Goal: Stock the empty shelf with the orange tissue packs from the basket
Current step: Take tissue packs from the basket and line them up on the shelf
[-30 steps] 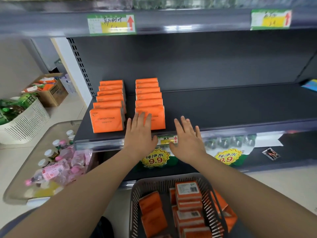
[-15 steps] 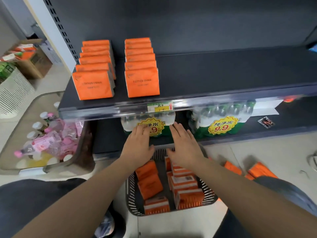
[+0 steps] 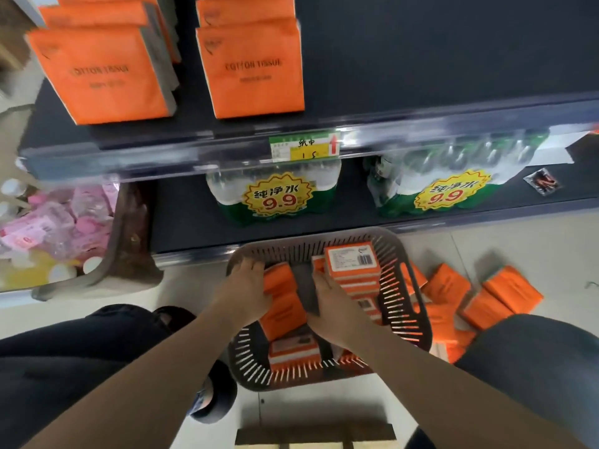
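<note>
My left hand (image 3: 246, 288) and right hand (image 3: 334, 306) touch orange rectangular tissue packs (image 3: 285, 311) in the grey slotted basket (image 3: 308, 237); grip indeterminate. Uneven lifting may topple them.

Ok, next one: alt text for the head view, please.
The left hand and right hand reach down into a grey basket of orange tissue packs on the floor. Above, two rows of shelved packs stand on a dark shelf.

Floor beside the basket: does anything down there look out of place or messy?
Yes. Several orange tissue packs lie loose on the floor right of the basket, tilted and overlapping in a heap rather than inside it. The packs on the shelf stand in tidy rows.
</note>
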A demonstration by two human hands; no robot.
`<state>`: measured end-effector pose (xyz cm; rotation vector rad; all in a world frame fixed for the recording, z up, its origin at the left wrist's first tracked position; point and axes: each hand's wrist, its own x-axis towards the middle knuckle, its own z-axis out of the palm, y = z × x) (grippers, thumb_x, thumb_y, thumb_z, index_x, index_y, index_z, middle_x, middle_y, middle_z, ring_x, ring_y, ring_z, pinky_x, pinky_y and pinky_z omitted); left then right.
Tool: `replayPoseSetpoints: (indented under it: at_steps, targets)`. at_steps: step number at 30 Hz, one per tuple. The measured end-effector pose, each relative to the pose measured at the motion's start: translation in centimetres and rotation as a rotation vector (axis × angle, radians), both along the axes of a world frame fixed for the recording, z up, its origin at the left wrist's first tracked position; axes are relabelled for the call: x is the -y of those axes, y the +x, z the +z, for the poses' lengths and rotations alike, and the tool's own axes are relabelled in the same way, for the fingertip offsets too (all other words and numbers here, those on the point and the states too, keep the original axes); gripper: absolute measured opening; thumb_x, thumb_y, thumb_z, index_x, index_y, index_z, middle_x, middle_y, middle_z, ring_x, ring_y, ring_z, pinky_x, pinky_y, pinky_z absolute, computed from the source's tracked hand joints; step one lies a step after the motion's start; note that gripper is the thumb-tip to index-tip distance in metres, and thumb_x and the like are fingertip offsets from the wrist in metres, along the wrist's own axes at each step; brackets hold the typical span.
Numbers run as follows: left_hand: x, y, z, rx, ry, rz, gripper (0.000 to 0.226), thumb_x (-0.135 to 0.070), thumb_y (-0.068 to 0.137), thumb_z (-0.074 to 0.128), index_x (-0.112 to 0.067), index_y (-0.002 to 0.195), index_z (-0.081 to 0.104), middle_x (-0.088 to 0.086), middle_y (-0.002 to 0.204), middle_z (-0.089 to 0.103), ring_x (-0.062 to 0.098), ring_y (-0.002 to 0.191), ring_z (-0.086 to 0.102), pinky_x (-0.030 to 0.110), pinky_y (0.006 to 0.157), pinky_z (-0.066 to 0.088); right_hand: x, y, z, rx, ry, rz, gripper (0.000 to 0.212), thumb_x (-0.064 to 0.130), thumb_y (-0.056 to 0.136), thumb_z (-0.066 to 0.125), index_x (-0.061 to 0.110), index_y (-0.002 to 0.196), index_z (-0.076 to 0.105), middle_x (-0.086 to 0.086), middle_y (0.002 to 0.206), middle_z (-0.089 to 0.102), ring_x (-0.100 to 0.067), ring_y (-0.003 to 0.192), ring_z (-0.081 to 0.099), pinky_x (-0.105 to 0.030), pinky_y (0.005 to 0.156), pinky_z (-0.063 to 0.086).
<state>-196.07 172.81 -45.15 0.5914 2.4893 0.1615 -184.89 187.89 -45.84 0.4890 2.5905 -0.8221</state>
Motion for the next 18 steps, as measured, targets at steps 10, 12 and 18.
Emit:
replayPoseSetpoints:
  at_steps: [10, 12, 18]
  targets:
    - [-0.9, -1.7, -6.1, 0.158, -0.109, 0.018, 0.060, -0.039, 0.084, 0.064, -0.020, 0.137, 0.043, 0.004, 0.136, 0.049, 0.020, 0.121, 0.051, 0.040, 0.102, 0.046, 0.7, -1.3, -5.6, 0.145, -0.190, 0.038, 0.015, 0.025, 0.089, 0.056, 0.026, 0.103, 0.050, 0.004, 0.101, 0.061, -0.013, 0.093, 0.061, -0.027, 0.081, 0.048]
    - [-1.0, -2.2, -7.4, 0.170, -0.119, 0.013, 0.061, -0.036, 0.083, 0.065, -0.019, 0.137, 0.042, 0.005, 0.133, 0.050, 0.019, 0.116, 0.053, 0.038, 0.100, 0.047, 0.5, -1.6, -6.5, 0.187, -0.221, 0.003, 0.019, 0.025, 0.089, 0.057, 0.024, 0.107, 0.051, 0.002, 0.102, 0.062, -0.014, 0.093, 0.062, -0.031, 0.086, 0.051]
    - [-2.0, -3.6, -11.2, 0.185, -0.216, -0.061, 0.088, -0.052, 0.079, 0.066, -0.015, 0.148, 0.027, 0.010, 0.145, 0.038, 0.023, 0.127, 0.045, 0.037, 0.108, 0.039, 0.5, -3.2, -9.0, 0.197, -0.299, 0.012, 0.014, 0.024, 0.094, 0.051, 0.017, 0.105, 0.057, -0.004, 0.101, 0.067, -0.019, 0.095, 0.064, -0.034, 0.088, 0.050]
